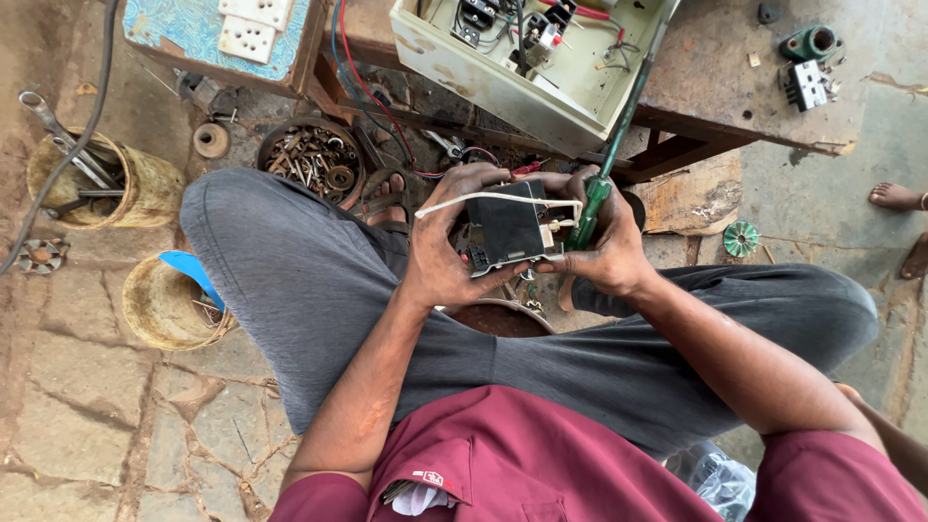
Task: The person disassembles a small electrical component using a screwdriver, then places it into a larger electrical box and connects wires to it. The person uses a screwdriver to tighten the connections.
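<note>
A black electrical module (507, 230) is held over the lap, clasped between both hands.

The module is gripped by the left hand (447, 242), closed around its left edge, while the right hand (607, 244) is closed on a green-handled screwdriver (592, 208) and braces the module's right side. A white wire (503, 196) is looped across its top. The part is judged rigid, light and somewhat brittle at its plastic corners and terminals; it is best taken by the solid body, not by the wire. Just beyond the grip a cream switch box (454, 68) with wiring lies open on a low bench (715, 77); left of the grip a bowl of scrap hardware (311, 159) and two tins (155, 184) are seen.
</note>
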